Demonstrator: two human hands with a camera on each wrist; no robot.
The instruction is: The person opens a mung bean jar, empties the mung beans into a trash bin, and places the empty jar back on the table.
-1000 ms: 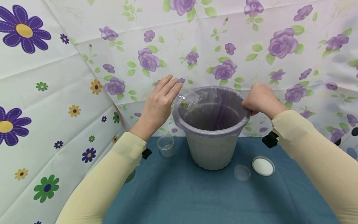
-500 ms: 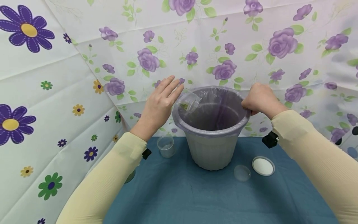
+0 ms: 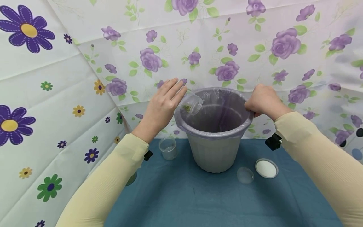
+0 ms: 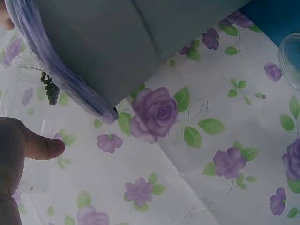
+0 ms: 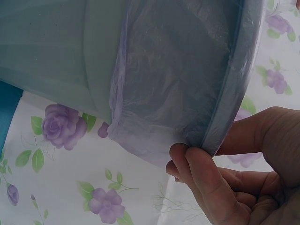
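Note:
My left hand (image 3: 161, 108) holds a clear plastic cup (image 3: 196, 101) tilted, its mouth over the left rim of a light grey bin (image 3: 214, 154). Small green beans (image 3: 187, 108) lie inside the cup. In the left wrist view, the thumb presses the cup's side and the beans (image 4: 49, 89) gather near its mouth. A purple plastic bag (image 3: 215, 135) lines the bin and folds over its rim. On the far right, my right hand (image 3: 263, 100) grips the bagged rim; the right wrist view shows its fingers (image 5: 201, 168) pinching there.
A clear tub (image 3: 168, 148) stands left of the bin on the blue cloth (image 3: 184, 198). To the right lie a clear round lid (image 3: 245, 175) and a dish of white powder (image 3: 266, 168). My left sleeve partly hides a greenish round thing (image 3: 131, 178). Flowered sheets hang behind.
My left hand has dipped very slightly and moved a touch to the right with the cup. My right hand keeps its grip on the rim.

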